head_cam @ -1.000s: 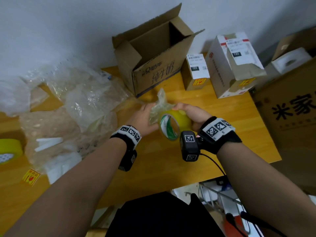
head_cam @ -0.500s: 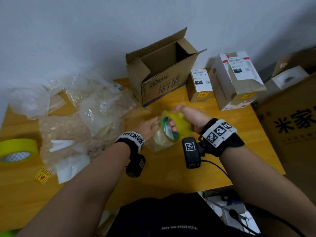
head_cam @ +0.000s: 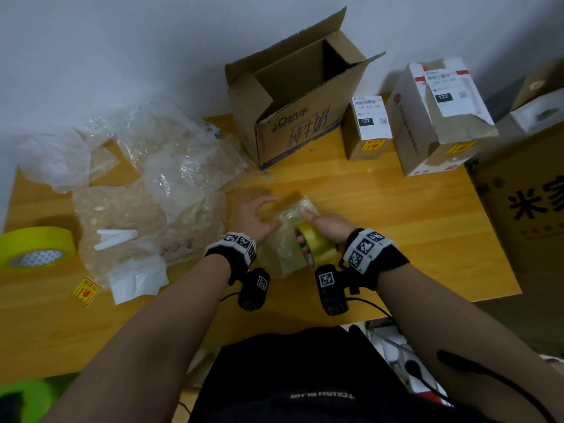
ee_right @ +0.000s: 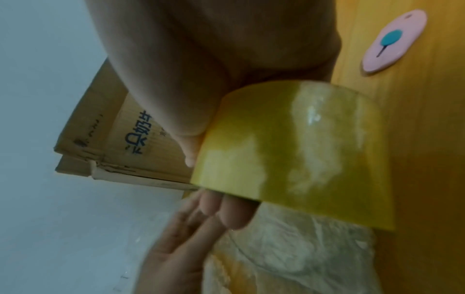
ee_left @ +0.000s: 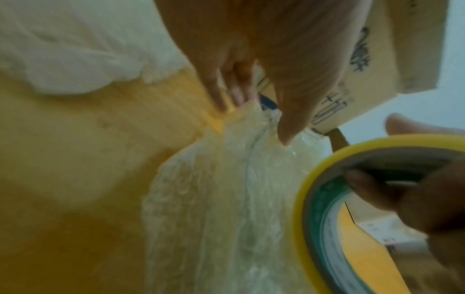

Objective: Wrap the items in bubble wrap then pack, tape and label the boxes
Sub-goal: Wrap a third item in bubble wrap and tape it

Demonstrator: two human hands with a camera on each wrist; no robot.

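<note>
A bubble-wrapped bundle [head_cam: 282, 245] lies on the wooden table [head_cam: 396, 215] between my hands. My right hand [head_cam: 323, 228] grips a yellow tape roll [head_cam: 316, 244], with fingers [ee_left: 372, 185] hooked through its core and the thumb on the outside. The roll [ee_right: 289, 159] sits against the bundle's right side. My left hand [head_cam: 256, 215] is at the bundle's far left end. Its fingers [ee_right: 186, 228] are straight and touch the wrap [ee_left: 239, 179]. The open brown cardboard box [head_cam: 293, 117] stands behind them.
Loose bubble wrap [head_cam: 158, 184] is piled at the left, with white paper [head_cam: 137, 279], a yellow sticker [head_cam: 87, 290] and a second yellow tape roll [head_cam: 36, 245]. Two labelled boxes [head_cam: 369, 126] [head_cam: 439, 117] stand at the back right, beside a big carton [head_cam: 525, 193]. A pink oval tool [ee_right: 395, 39] lies nearby.
The bundle has come down from upright between the hands to lying on the table. The tape roll has moved to its near right side. My left hand has let go and opened.
</note>
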